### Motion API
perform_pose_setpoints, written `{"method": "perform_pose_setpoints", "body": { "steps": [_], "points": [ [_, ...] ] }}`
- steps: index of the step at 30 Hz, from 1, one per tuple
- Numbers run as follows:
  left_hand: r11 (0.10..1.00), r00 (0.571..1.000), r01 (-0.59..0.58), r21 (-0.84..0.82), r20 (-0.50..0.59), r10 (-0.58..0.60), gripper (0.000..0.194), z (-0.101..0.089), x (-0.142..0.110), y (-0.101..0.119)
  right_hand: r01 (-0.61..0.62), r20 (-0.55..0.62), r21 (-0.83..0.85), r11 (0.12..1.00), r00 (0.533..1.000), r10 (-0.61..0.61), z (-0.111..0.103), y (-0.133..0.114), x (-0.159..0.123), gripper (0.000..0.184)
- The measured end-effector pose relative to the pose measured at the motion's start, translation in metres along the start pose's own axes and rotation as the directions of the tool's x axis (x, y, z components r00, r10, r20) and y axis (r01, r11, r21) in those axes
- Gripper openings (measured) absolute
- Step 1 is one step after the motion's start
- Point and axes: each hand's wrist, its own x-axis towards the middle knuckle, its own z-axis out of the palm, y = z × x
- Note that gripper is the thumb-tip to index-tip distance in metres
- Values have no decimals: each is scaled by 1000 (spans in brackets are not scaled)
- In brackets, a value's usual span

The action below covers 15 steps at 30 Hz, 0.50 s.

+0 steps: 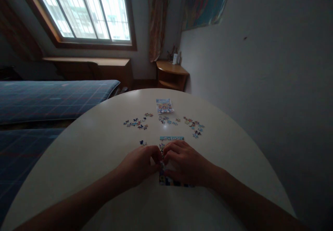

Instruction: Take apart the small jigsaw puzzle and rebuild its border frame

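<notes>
Forearms nearest cam, bare, in from 8 & 4 o'clock, meeting over puzzle board (171, 138) at centre of view, flat on round white table (91, 147). Clock centred on board, 12 = away from wearer. L hand (140, 162) at 9, fingers bent, thumb + index a narrow gap apart, tips at board's left side; can't tell if pinching a pc. R hand (186, 162) over board's middle/right, fingers curled, tips by L hand's; grip hidden, can't tell if holding anything. Board's far strip + near edge visible, rest mostly covered. Loose pcs: small dark group (142, 142) at 10, near L hand; bigger cluster (135, 123) at 11; cluster (169, 122) at 12; cluster (194, 123) at 1. Printed packet (164, 106) at 12, just past middle cluster. Bkgd: blue plaid mattress (57, 97) at 10, window (88, 12) at 11.
</notes>
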Motion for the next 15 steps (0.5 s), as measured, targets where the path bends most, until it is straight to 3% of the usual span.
{"method": "perform_pose_setpoints", "body": {
  "steps": [8, 15],
  "points": [
    [983, 998, -67, -173, -4, 67, 16, 6, -1, -6, 6, 0, 5, 1000, 1000, -6, 0, 0, 0, 21],
    [929, 997, 22, -370, 74, 6, 20, -11, 7, -13, -35, 0, 13, 999, 999, 35, 1, 4, -1, 65]
  ]
}}
